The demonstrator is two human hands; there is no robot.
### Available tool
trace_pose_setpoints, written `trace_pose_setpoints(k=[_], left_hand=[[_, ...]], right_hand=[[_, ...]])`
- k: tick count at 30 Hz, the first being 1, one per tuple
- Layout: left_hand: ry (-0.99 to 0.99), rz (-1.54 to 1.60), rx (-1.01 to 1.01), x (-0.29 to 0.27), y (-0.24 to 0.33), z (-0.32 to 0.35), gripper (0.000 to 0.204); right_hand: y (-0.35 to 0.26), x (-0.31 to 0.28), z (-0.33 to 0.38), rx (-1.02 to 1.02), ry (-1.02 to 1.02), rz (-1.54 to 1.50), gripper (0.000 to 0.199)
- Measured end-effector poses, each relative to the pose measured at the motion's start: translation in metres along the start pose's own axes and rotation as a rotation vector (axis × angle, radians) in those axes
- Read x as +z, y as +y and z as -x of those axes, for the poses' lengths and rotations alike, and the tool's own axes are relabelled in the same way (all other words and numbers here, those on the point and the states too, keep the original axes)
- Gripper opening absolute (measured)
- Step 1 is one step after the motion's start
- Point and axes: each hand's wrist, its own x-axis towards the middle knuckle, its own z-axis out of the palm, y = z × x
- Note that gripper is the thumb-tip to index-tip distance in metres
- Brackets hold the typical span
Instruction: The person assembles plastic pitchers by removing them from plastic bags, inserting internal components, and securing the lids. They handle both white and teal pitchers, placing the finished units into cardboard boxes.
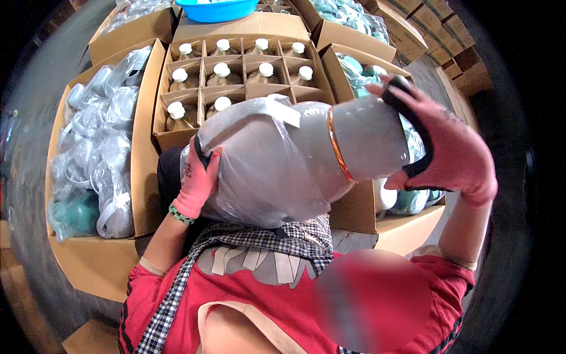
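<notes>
Across my lap, tilted up to the right, lies a large grey, bottle-shaped flask (370,137) with a copper-coloured band round it. A clear plastic bag (265,171) covers its wide left part. My left hand (200,174), in a pink glove with a black palm, grips the bagged wide end, fingers partly hidden behind it. My right hand (445,138), gloved alike, arches round the narrower right end, with thumb below and fingertips above. A gap shows between its palm and the flask's end. Just beyond the flask, a divided carton (236,91) holds several brownish bottles with white caps (221,69).
To the left, a carton (147,147) holds bagged whitish-grey plastic parts (94,147) and a teal piece. Cartons of bagged teal parts (354,68) stand at right and far right. A blue basin (218,10) sits at the back. Stacked boxes (433,29) stand farther off.
</notes>
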Motion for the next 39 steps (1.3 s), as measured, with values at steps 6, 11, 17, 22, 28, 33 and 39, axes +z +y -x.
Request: trace_pose_setpoints(k=[6, 11, 17, 22, 28, 33, 39], left_hand=[[0.029, -0.032, 0.084, 0.002, 0.003, 0.003, 0.051], [0.008, 0.015, 0.081, 0.0, 0.014, 0.006, 0.047], [0.009, -0.029, 0.021, -0.001, 0.005, 0.006, 0.053], [-0.042, 0.061, -0.074, -0.009, 0.009, 0.01, 0.058], [-0.254, -0.124, -0.013, -0.018, -0.016, 0.019, 0.04], [-0.165, -0.287, 0.224, -0.041, -0.037, 0.035, 0.026], [-0.372, -0.394, 0.102, -0.056, -0.044, 0.05, 0.021]], right_hand=[[0.015, 0.007, -0.011, 0.539, -0.124, -0.325, 0.069], [0.028, 0.0, -0.014, 0.214, 0.527, 0.159, 0.05], [-0.025, -0.001, -0.034, 0.273, -0.26, 0.356, 0.066], [-0.023, 0.016, -0.063, -0.051, 0.162, 0.264, 0.055], [-0.058, 0.065, -0.121, -0.295, -0.154, 0.167, 0.039], [-0.018, 0.04, -0.115, -0.087, -0.203, 0.009, 0.038], [0.017, -0.024, -0.093, 0.056, 0.221, -0.314, 0.028]])
